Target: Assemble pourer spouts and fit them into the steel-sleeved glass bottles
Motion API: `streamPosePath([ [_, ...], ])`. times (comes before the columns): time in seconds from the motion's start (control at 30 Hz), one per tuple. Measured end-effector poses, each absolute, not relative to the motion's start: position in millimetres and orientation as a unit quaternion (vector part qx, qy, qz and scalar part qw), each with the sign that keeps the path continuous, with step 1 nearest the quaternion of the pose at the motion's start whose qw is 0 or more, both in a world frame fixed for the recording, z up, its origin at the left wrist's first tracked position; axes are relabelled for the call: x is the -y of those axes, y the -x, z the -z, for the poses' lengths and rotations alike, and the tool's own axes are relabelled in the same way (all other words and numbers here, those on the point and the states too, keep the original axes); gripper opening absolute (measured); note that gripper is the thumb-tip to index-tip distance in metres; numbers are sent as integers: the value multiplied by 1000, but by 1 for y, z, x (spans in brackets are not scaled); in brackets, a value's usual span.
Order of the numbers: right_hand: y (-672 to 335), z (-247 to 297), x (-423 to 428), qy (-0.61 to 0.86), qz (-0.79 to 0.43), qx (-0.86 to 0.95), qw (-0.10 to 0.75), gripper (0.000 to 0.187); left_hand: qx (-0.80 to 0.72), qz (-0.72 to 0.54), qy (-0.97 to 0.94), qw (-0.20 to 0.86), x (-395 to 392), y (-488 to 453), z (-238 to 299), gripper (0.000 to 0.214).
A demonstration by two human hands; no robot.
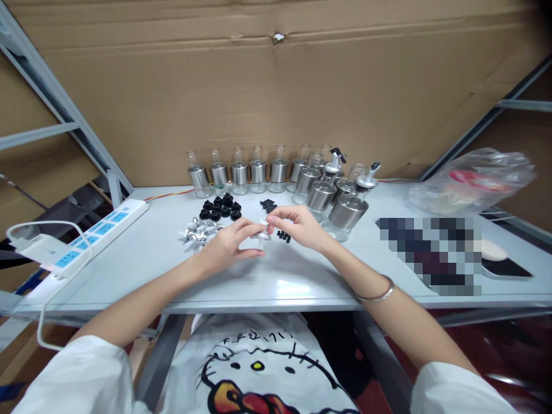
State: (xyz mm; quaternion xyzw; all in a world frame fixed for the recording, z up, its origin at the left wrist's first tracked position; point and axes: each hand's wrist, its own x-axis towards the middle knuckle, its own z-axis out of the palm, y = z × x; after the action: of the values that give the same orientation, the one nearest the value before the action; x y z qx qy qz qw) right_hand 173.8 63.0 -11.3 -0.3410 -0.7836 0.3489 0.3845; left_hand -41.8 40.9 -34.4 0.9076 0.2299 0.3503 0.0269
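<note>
A: What sits at the far left of the worktop [280,282]?

B: A white power strip [97,230] with blue sockets lies slanted near the left edge, with a white plug block [37,246] and its cord at its near end.

A: And moving in?

B: A small heap of silver spout parts [197,234], and just behind it a cluster of black caps [221,208]. Along the cardboard wall stands a row of glass bottles [239,174] with metal sleeves.

A: Where is the left hand [226,248]?

B: Just right of the silver heap, low over the worktop. Its fingers [249,231] are pinched on a small clear-and-silver pourer [261,237], held just above the surface near the middle of the worktop.

A: And the right hand [304,229]?

B: It meets the left from the other side; its fingers [276,218] are closed on the top of the same pourer. A thin bangle [379,294] circles that wrist.

A: Anything close by?

B: A few tiny black bits [283,236] lie just behind the pourer, and a black piece [268,204] sits farther back.

A: To the right?

B: A tight group of fatter bottles [340,210], two already with pourers on top. Well beyond them a crumpled plastic bag [474,181] lies near the right edge.
</note>
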Motion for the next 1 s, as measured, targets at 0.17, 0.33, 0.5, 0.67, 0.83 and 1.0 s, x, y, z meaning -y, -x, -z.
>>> streamPosePath([
  [0.17,-174,12,-64,329,-353,789,381,30,-226,-334,-912,80,-38,38,35,36],
  [0.33,-179,13,-72,326,-263,840,346,28,-211,-337,-914,74,-34,33,39,25],
  [0.5,-193,24,-91,364,-49,902,226,11,-177,-320,-930,-43,-34,33,38,24],
  [0.67,-197,30,-92,410,-22,897,166,8,-154,-325,-922,-147,-38,36,33,22],
  [0.83,-189,23,-84,440,-23,891,107,12,-132,-351,-911,-170,-39,35,30,22],
  [1.0,-184,22,-81,452,-16,888,81,13,-130,-343,-917,-156,-37,34,31,22],
])
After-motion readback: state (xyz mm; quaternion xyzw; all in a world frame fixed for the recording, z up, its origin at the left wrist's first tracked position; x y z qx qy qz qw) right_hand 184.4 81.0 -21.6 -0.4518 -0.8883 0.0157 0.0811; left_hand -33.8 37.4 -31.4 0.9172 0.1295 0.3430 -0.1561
